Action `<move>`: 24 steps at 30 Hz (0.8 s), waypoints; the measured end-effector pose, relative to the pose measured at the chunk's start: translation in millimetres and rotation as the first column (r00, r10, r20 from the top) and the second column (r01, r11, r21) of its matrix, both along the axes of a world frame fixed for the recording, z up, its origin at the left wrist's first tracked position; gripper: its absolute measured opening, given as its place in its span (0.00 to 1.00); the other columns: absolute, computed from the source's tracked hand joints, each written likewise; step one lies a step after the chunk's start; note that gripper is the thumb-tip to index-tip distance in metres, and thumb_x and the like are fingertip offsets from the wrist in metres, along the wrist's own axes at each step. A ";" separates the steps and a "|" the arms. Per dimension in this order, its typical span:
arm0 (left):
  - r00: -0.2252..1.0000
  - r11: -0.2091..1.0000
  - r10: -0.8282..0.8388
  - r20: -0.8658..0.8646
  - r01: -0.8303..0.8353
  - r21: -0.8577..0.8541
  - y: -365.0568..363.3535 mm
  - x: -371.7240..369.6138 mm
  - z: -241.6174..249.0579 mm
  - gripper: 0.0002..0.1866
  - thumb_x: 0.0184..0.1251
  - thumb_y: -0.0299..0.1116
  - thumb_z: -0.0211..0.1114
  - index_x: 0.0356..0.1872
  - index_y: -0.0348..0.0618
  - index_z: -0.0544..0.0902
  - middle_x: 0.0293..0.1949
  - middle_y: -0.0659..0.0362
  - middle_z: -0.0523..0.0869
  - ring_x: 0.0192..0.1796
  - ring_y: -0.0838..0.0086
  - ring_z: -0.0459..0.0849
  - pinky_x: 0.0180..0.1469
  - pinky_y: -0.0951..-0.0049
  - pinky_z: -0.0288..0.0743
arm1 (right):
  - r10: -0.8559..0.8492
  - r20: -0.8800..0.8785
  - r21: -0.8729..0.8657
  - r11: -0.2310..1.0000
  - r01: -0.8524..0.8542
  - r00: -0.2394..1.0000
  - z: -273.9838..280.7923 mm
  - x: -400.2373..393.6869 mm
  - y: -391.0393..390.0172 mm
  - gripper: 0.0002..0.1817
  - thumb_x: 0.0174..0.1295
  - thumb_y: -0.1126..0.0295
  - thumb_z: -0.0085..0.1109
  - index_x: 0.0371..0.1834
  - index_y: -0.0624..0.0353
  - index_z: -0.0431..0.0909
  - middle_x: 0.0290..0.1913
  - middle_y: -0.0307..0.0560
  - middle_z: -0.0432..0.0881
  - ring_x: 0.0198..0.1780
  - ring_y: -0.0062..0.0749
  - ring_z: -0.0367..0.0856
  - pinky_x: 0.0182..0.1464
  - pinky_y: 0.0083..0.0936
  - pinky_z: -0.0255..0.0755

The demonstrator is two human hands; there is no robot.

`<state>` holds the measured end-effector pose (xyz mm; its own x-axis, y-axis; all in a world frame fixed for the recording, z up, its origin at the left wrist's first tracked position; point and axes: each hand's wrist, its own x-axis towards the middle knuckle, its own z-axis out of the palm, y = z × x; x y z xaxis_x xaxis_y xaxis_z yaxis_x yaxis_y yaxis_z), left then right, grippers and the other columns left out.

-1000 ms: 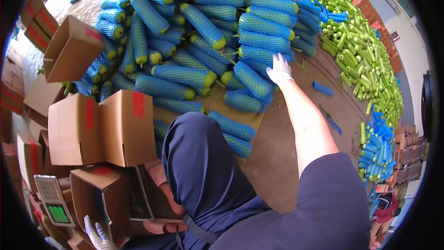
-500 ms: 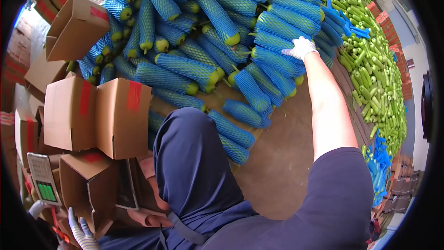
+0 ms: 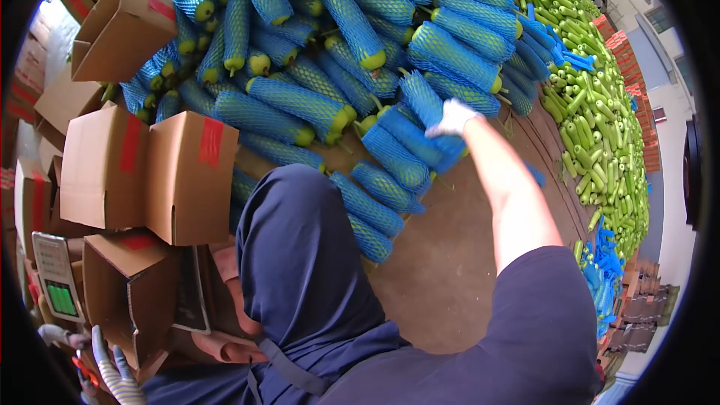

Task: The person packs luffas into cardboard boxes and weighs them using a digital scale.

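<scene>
Gourd [image 3: 421, 97], cylindrical, blue-netted, tilted

Nothing can be read; the green-lit display [image 3: 61, 298] is too blurred to make out.

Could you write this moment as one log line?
Right hand: on netted gourd | left hand: fingers spread, beside open box | other netted gourds: piled ahead

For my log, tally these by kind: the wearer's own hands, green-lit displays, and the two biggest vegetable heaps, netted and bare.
Wearer's own hands (left hand, right hand): 2
Green-lit display: 1
Big blue-netted heap: 1
Big bare green heap: 1
Total: 5
</scene>
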<state>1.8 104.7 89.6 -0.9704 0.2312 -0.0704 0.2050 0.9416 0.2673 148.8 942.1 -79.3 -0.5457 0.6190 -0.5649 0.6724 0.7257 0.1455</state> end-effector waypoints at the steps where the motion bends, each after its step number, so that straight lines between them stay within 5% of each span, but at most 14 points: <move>1: 0.999 0.998 -0.034 -0.021 0.033 -0.054 5.9 1.4 2.7 0.25 0.79 0.33 0.51 0.72 0.34 0.65 0.70 0.51 0.71 0.71 0.66 0.68 0.74 0.70 0.56 | -0.034 -0.176 -0.011 0.999 0.032 0.984 -55.1 18.1 6.8 0.53 0.35 0.43 0.79 0.63 0.68 0.74 0.57 0.67 0.79 0.60 0.54 0.79 0.65 0.40 0.71; 2: 0.999 0.998 -0.030 -0.018 0.029 -0.059 9.6 1.8 5.1 0.25 0.79 0.33 0.51 0.72 0.34 0.65 0.70 0.51 0.71 0.71 0.66 0.68 0.74 0.70 0.56 | -0.124 -0.101 0.079 0.988 0.132 0.987 -22.8 7.0 -36.0 0.54 0.40 0.43 0.77 0.68 0.67 0.67 0.64 0.63 0.75 0.63 0.51 0.77 0.65 0.39 0.72; 5: 0.998 0.992 0.049 -0.045 -0.043 0.117 29.6 9.9 -0.7 0.24 0.79 0.35 0.52 0.71 0.37 0.68 0.67 0.51 0.75 0.68 0.66 0.72 0.71 0.68 0.61 | -0.136 -0.262 0.183 0.965 0.187 0.955 -27.1 14.9 -51.2 0.50 0.42 0.46 0.76 0.68 0.63 0.67 0.60 0.61 0.79 0.61 0.52 0.79 0.64 0.40 0.72; 7: 0.999 0.994 0.044 0.009 -0.045 0.099 31.3 6.4 6.1 0.26 0.79 0.37 0.52 0.72 0.36 0.67 0.69 0.51 0.72 0.71 0.64 0.68 0.73 0.67 0.57 | -0.170 -0.274 -0.033 0.985 0.167 0.947 -9.3 16.8 -52.8 0.45 0.43 0.48 0.76 0.63 0.61 0.72 0.52 0.59 0.83 0.57 0.52 0.82 0.61 0.39 0.73; 8: 0.997 0.996 0.040 0.061 -0.045 0.081 29.7 4.5 9.8 0.27 0.78 0.38 0.52 0.72 0.35 0.65 0.72 0.51 0.70 0.74 0.62 0.65 0.75 0.65 0.54 | -0.256 -0.371 -0.290 0.945 0.151 0.892 -1.4 22.2 -54.4 0.39 0.46 0.50 0.75 0.59 0.62 0.75 0.47 0.54 0.85 0.51 0.43 0.84 0.57 0.35 0.75; 10: 0.991 0.979 0.093 0.092 -0.108 0.174 35.8 6.0 11.2 0.31 0.75 0.43 0.57 0.72 0.36 0.66 0.70 0.53 0.71 0.73 0.63 0.65 0.73 0.64 0.59 | -0.657 -0.268 -0.824 0.535 0.186 0.704 16.3 26.7 -73.3 0.32 0.51 0.52 0.72 0.55 0.61 0.78 0.48 0.48 0.85 0.48 0.32 0.83 0.54 0.31 0.75; 12: 0.982 0.949 0.140 0.130 -0.171 0.266 67.4 8.7 17.8 0.25 0.76 0.35 0.55 0.69 0.35 0.70 0.67 0.51 0.75 0.70 0.64 0.71 0.72 0.66 0.60 | -0.696 -0.264 -0.909 0.412 0.070 0.667 64.1 24.2 -111.4 0.37 0.53 0.52 0.70 0.62 0.64 0.72 0.52 0.46 0.83 0.49 0.26 0.82 0.55 0.28 0.75; 15: 0.984 0.898 0.078 0.162 -0.140 0.417 100.9 7.1 25.2 0.23 0.74 0.32 0.57 0.66 0.33 0.73 0.63 0.50 0.79 0.66 0.65 0.76 0.69 0.66 0.65 | -0.722 -0.340 -0.941 0.266 -0.211 0.603 127.8 -1.4 -198.9 0.46 0.49 0.43 0.70 0.63 0.69 0.70 0.52 0.52 0.82 0.49 0.33 0.84 0.54 0.31 0.78; 17: 0.993 0.792 -0.003 0.122 -0.072 0.606 125.4 10.1 22.5 0.23 0.72 0.33 0.58 0.64 0.31 0.75 0.59 0.50 0.82 0.59 0.67 0.82 0.64 0.66 0.72 | -0.686 -0.422 -0.904 0.274 -0.328 0.592 142.3 -24.8 -256.9 0.51 0.45 0.38 0.72 0.62 0.70 0.70 0.52 0.55 0.82 0.49 0.35 0.85 0.53 0.32 0.80; 18: 0.974 0.606 -0.056 0.218 -0.140 0.783 145.1 12.8 29.3 0.19 0.69 0.27 0.60 0.59 0.34 0.80 0.54 0.53 0.85 0.56 0.70 0.83 0.62 0.70 0.72 | -0.674 -0.462 -0.882 0.282 -0.378 0.576 148.5 -38.5 -296.0 0.52 0.44 0.37 0.73 0.62 0.70 0.70 0.52 0.55 0.82 0.48 0.36 0.85 0.52 0.32 0.81; 20: 0.901 0.162 -0.304 0.309 -0.271 0.949 164.1 18.3 11.9 0.39 0.62 0.27 0.69 0.75 0.38 0.63 0.68 0.50 0.74 0.71 0.67 0.71 0.71 0.67 0.62 | -0.660 -0.492 -0.850 0.225 -0.476 0.567 157.8 -64.4 -385.8 0.48 0.45 0.44 0.78 0.62 0.67 0.71 0.52 0.47 0.82 0.49 0.32 0.84 0.49 0.28 0.80; 22: 0.847 -0.076 -0.435 0.304 -0.371 0.925 178.6 22.8 1.4 0.56 0.51 0.32 0.78 0.79 0.42 0.50 0.71 0.49 0.69 0.72 0.63 0.68 0.73 0.63 0.61 | -0.540 -0.566 -0.766 0.066 -0.639 0.623 147.5 -78.6 -439.2 0.54 0.45 0.59 0.80 0.75 0.64 0.59 0.62 0.50 0.76 0.64 0.35 0.74 0.69 0.33 0.63; 23: 0.844 -0.066 -0.405 0.352 -0.411 0.909 163.6 17.5 15.5 0.54 0.51 0.33 0.78 0.78 0.42 0.53 0.70 0.50 0.70 0.71 0.64 0.70 0.72 0.63 0.63 | -0.436 -0.645 -0.694 -0.009 -0.720 0.627 153.3 -87.8 -458.5 0.59 0.46 0.54 0.80 0.78 0.64 0.55 0.65 0.53 0.73 0.68 0.38 0.70 0.73 0.36 0.56; 24: 0.835 -0.059 -0.379 0.399 -0.452 0.890 142.9 8.8 33.2 0.53 0.50 0.34 0.79 0.77 0.42 0.56 0.69 0.51 0.72 0.69 0.65 0.72 0.70 0.63 0.65 | -0.434 -0.758 -0.521 -0.046 -0.852 0.487 147.8 -99.0 -468.2 0.57 0.48 0.51 0.79 0.77 0.66 0.56 0.64 0.54 0.75 0.66 0.40 0.73 0.71 0.37 0.60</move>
<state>10.7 247.6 122.8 -0.8929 0.4187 -0.1656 -0.3379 -0.3801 0.8610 49.8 474.0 68.4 -0.9012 -0.3000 0.3128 -0.2634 -0.1939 -0.9450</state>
